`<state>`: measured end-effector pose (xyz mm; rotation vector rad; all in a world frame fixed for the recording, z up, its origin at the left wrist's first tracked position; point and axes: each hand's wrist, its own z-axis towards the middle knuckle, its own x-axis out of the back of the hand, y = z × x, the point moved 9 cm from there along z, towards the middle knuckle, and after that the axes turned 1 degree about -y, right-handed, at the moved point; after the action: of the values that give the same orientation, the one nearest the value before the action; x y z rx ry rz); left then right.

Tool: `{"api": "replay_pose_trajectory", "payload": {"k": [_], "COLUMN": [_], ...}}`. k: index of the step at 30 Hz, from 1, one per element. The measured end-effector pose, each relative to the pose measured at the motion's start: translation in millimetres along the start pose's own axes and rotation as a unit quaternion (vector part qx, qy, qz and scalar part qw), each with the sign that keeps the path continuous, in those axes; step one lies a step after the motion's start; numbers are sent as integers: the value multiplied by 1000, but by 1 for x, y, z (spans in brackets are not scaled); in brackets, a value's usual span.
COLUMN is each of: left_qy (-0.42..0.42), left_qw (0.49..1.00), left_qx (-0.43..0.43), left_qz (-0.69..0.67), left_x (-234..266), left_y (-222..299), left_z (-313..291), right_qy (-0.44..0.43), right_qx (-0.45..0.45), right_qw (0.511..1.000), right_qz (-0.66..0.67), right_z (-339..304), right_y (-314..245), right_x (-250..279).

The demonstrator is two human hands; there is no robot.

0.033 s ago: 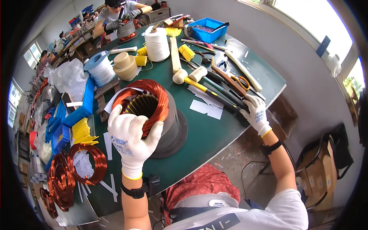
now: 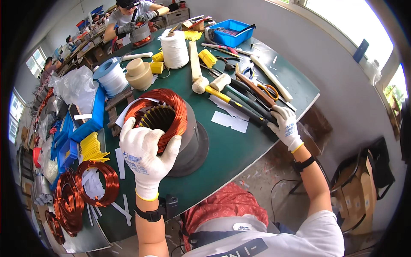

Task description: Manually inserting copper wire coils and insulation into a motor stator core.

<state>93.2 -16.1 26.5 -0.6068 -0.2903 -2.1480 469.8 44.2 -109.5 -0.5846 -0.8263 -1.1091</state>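
My left hand (image 2: 145, 150), in a white knit glove, is closed on the near rim of a ring of copper wire windings (image 2: 176, 115), thumb on the right side and fingers on the left. The windings sit at the top of a grey motor stator (image 2: 195, 128), whose slots show yellow strips inside. It rests on a dark round base (image 2: 201, 150). At the table's right edge my gloved right hand (image 2: 286, 128) closes around the dark handle end of a mallet (image 2: 248, 100). Beside it lies a yellow-and-black-handled mallet (image 2: 233, 104); which handle is held is partly hidden by my fingers.
White paper pieces (image 2: 230, 121), orange-handled scissors (image 2: 270, 92), a white thread cone (image 2: 174, 49) and a blue tray (image 2: 233, 33) lie on the green table (image 2: 231, 160). Copper coils (image 2: 112, 184) and yellow strips (image 2: 92, 147) lie left. A co-worker (image 2: 132, 19) works across the table.
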Motion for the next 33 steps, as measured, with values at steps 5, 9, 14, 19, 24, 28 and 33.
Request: {"api": "replay_pose_trajectory", "payload": {"k": [5,9,14,19,24,28,33], "left_qy": [-16,-21,-29,-29,-27,-21,-19], "left_qw": [1000,1000,999,999,999,999,1000], "left_qx": [4,11,18,25,16,16,19], "left_qz": [10,20,16,20,26,22,11], "left_x": [-4,-5,-5,-4,-4,-3,-3], "left_y": [-1,-1,-1,1,0,0,-2], "left_z": [-2,-1,0,2,0,1,-1], "right_qy": [7,56,-194,-189,-226,-161,-235], "right_qx": [83,-102,-58,-64,-77,7,43], "right_qw": [993,961,979,980,970,987,965], "right_qz": [85,253,31,-10,-45,-24,-109], "right_z": [10,38,59,79,114,129,135], "right_y": [-16,20,28,32,18,-3,-10], "right_x": [12,15,-40,-46,-59,-77,-86]}}
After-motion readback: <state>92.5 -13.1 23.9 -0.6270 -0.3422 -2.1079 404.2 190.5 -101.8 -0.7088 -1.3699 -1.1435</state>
